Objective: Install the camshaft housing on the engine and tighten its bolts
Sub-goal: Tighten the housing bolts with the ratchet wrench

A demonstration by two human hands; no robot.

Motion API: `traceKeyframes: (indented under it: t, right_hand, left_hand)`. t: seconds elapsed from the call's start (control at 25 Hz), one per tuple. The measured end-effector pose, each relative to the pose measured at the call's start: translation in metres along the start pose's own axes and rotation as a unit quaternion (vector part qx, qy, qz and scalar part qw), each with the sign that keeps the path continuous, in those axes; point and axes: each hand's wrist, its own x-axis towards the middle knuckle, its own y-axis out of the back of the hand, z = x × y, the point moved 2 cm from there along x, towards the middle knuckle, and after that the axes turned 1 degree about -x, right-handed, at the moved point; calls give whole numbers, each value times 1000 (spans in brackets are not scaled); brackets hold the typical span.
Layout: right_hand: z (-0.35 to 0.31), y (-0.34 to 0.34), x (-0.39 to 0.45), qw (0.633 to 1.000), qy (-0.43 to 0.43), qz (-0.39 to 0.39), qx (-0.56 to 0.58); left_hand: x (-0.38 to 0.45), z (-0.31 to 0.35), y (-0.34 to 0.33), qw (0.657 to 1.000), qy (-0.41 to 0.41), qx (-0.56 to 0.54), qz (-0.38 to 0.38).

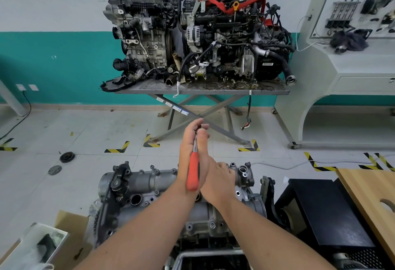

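The silver camshaft housing (149,182) lies on top of the engine (203,222) in front of me, with bolts (153,167) standing along its far edge. My left hand (192,152) is raised above the housing and holds a ratchet with an orange handle (193,173). Its fingers pinch the ratchet's head at the top, and the handle lies along the palm. My right hand (220,181) is lower, at the right part of the housing. Its fingers curl down behind the knuckles, and whatever they touch is hidden.
Two engines (198,34) stand on a scissor-lift table (201,92) by the far wall. A grey training console (352,66) is at the right. A wooden board (367,195) and a black box (320,210) lie beside the engine, and a cardboard box (70,233) is at lower left. Round discs (67,157) lie on the floor.
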Motion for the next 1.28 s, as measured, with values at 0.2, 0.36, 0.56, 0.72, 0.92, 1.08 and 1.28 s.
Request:
traceKeyframes:
  t: [0.2,0.36,0.56,0.72,0.92,1.08,1.28]
  right_hand:
    - [2,-1,-1,1000,-2,11,-4]
    - [2,-3,0,1000,-2,13,-6]
    - [3,-4,2,1000,-12,20,3]
    - [3,-5,3,1000,-13,20,8]
    - [3,-6,2,1000,-9,24,2]
    - [4,-8,2,1000,-9,23,-10]
    - [4,-7,3,1000,-9,18,2]
  left_hand:
    - [21,-3,12,991,76,-74,76]
    - [20,-4,11,991,79,-102,45]
    - [18,3,-6,975,157,-157,-9]
    - [23,10,-6,942,271,-192,-51]
    - [50,22,2,937,331,-28,-109]
    - [65,38,3,931,245,185,-198]
    - [72,54,-7,784,0,508,-356]
